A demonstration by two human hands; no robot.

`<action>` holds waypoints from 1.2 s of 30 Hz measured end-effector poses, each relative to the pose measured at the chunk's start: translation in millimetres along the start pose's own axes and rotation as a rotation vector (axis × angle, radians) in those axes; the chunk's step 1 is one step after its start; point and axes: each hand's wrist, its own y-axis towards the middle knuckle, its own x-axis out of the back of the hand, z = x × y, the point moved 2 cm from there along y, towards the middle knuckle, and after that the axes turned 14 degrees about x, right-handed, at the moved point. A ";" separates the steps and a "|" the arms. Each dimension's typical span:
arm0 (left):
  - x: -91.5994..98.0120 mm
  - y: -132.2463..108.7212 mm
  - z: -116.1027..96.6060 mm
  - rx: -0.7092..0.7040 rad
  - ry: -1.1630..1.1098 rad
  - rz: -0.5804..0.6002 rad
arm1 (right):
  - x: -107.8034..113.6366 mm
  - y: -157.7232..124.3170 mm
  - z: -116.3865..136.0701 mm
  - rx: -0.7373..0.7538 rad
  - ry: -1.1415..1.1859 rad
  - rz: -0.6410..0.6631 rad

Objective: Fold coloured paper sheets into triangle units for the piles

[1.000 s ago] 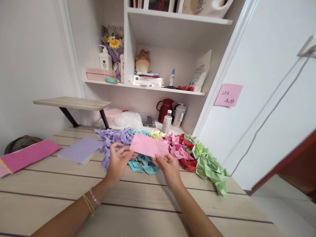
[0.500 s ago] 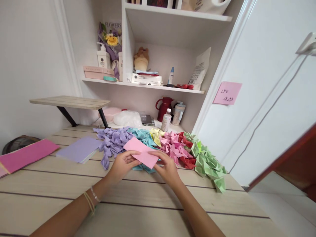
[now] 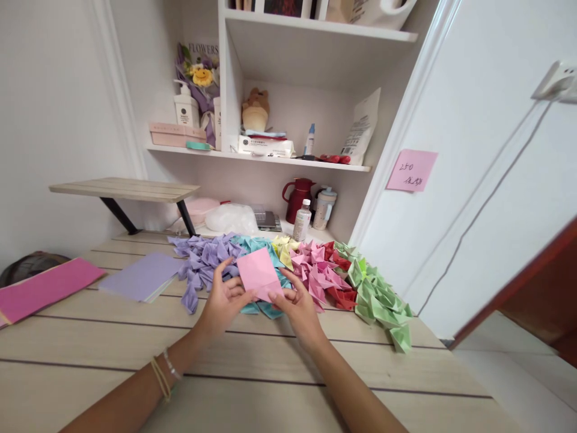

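Note:
A pink paper (image 3: 259, 273), squarish in outline with faint creases, is held up between both hands above the table. My left hand (image 3: 224, 300) grips its lower left edge with the thumb in front. My right hand (image 3: 298, 305) pinches the lower right corner. Behind the paper lie folded paper pieces in heaps: purple (image 3: 207, 261), teal (image 3: 247, 243), yellow (image 3: 285, 249), pink (image 3: 318, 270), red (image 3: 342, 297) and green (image 3: 381, 304). Some teal pieces are partly hidden by the pink paper.
Flat purple sheets (image 3: 139, 275) and a magenta strip of paper (image 3: 49, 288) lie at the left of the table (image 3: 252, 361). A small raised shelf (image 3: 124, 189) stands behind them. A bottle (image 3: 302, 221) and a red jug (image 3: 297, 198) stand at the back.
The pink paper has gone from a narrow, slanted rectangle to a taller, squarish shape. Both hands have turned with it, and the left fingers are more spread. The view has shifted slightly.

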 end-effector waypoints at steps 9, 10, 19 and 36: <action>-4.1 -2.6 -0.9 0.157 0.091 0.126 | 13.3 6.1 8.9 0.273 -0.620 0.129; -4.7 -3.0 -1.9 0.131 0.089 0.098 | 15.1 6.9 11.9 0.295 -0.683 0.167; -4.5 -4.8 0.6 0.067 0.137 0.146 | 15.4 8.4 32.3 0.312 -0.409 0.291; 1.1 -3.7 -6.9 0.022 0.038 -0.190 | 3.9 6.0 22.1 0.076 -0.187 0.077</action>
